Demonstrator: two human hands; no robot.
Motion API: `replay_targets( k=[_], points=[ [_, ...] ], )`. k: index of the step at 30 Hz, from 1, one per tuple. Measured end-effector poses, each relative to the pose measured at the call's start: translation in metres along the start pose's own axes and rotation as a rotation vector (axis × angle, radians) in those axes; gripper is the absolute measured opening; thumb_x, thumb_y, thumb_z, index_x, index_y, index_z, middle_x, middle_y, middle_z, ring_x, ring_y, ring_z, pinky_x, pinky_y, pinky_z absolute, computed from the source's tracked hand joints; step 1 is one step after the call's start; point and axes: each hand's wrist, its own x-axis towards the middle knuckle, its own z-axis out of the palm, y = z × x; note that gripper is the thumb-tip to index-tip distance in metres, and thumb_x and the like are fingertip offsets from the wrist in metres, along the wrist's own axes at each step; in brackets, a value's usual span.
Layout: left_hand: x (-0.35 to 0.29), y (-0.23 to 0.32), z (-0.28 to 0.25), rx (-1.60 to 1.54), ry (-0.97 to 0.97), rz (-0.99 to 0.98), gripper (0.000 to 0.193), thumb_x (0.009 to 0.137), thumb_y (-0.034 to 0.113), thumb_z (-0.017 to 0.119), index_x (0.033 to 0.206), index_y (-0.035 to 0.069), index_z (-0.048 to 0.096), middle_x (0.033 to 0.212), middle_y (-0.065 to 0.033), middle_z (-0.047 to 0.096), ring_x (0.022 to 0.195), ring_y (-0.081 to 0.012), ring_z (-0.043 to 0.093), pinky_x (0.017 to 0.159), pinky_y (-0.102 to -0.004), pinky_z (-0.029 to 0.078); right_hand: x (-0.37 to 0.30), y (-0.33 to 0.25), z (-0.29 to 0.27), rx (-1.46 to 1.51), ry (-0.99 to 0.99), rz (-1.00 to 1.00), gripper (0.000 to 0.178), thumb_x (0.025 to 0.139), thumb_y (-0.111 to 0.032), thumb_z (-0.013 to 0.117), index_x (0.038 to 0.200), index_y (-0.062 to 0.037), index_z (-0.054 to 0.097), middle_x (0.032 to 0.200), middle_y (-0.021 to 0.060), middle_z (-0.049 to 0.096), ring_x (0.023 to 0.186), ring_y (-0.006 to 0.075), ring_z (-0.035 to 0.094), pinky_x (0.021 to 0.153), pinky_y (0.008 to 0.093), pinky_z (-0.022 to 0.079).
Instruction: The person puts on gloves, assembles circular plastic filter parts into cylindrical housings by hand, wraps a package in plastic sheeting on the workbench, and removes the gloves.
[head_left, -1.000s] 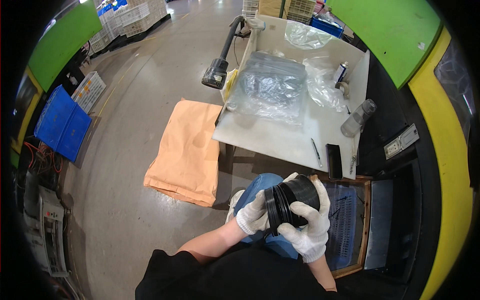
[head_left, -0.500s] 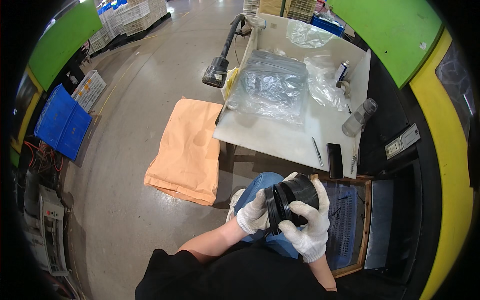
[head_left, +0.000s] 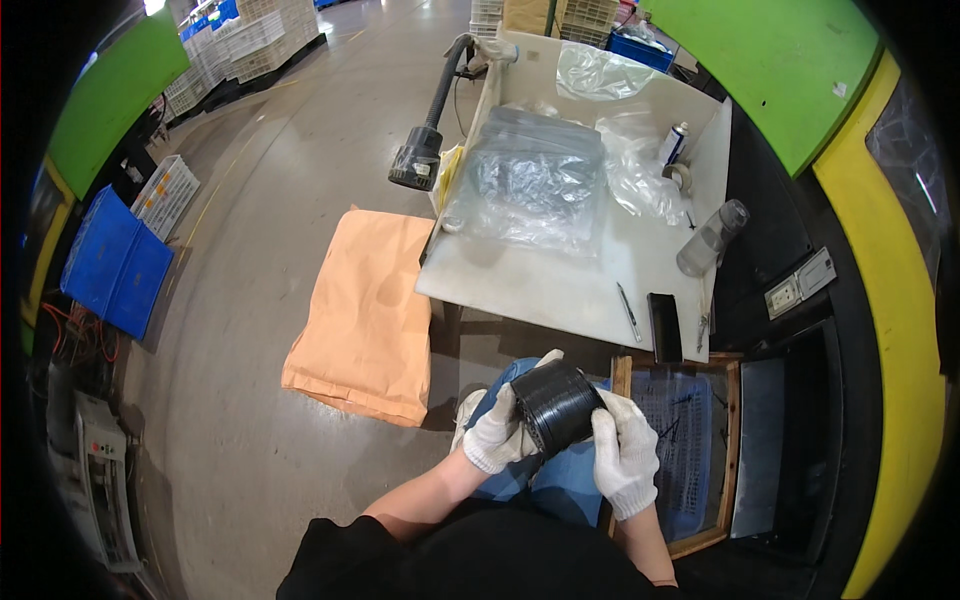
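Observation:
A black, ridged cylinder (head_left: 557, 405), looking like a stack of thin black rings or discs, is held above my lap. My left hand (head_left: 497, 432), in a white knit glove, grips its left end, the thumb partly hidden. My gloved right hand (head_left: 625, 455) presses its bent fingers against the right end. The cylinder lies tilted on its side between both palms, and its far side is out of sight. Right of my knees, a blue mesh basket (head_left: 675, 490) sits inside a wooden frame (head_left: 733, 440) with a few thin black pieces in it.
Ahead stands a white worktable (head_left: 540, 285) with clear plastic bags (head_left: 540, 175), a pen (head_left: 629, 312), a black phone-like slab (head_left: 665, 328), a bottle (head_left: 712, 238) and a spray can (head_left: 674, 143). A black flexible hose (head_left: 415, 155) overhangs its left edge. An orange paper sack (head_left: 365, 320) lies on the floor.
The gap between two parts of the black stack has closed, so it now forms one cylinder. My right hand has shifted from over the stack to its right end. The view has tilted slightly.

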Motion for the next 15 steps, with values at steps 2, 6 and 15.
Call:
replay_targets(
  k=[2, 6, 15],
  points=[
    [-0.001, 0.001, -0.011, -0.021, 0.008, 0.027, 0.1, 0.072, 0.057, 0.072, 0.146, 0.01, 0.023, 0.142, -0.0159, 0.039, 0.129, -0.0294, 0.043, 0.108, -0.0428, 0.037, 0.006, 0.005, 0.003, -0.039, 0.027, -0.087, 0.025, 0.086, -0.005, 0.059, 0.11, 0.0007, 0.062, 0.096, 0.0202, 0.065, 0.088, 0.0321, 0.065, 0.08, 0.0354, 0.051],
    [0.003, 0.007, -0.017, -0.039, 0.024, 0.001, 0.098, 0.072, 0.056, 0.072, 0.144, 0.009, 0.024, 0.141, -0.017, 0.039, 0.127, -0.0311, 0.045, 0.108, -0.0493, 0.037, 0.022, 0.02, 0.002, 0.0, 0.061, 0.088, 0.028, 0.084, -0.006, 0.063, 0.111, 0.0017, 0.062, 0.096, 0.0174, 0.066, 0.089, 0.0269, 0.065, 0.081, 0.0318, 0.05],
    [0.016, 0.033, -0.057, -0.469, 0.29, -0.167, 0.071, 0.077, 0.062, 0.063, 0.124, 0.01, 0.053, 0.117, -0.0142, 0.059, 0.105, -0.0341, 0.058, 0.094, -0.0559, 0.047, 0.118, 0.232, 0.035, 0.217, 0.261, 0.398, 0.053, 0.084, -0.009, 0.06, 0.132, 0.0051, 0.043, 0.125, 0.0193, 0.055, 0.11, 0.0252, 0.056, 0.096, 0.0328, 0.043]
  ],
)
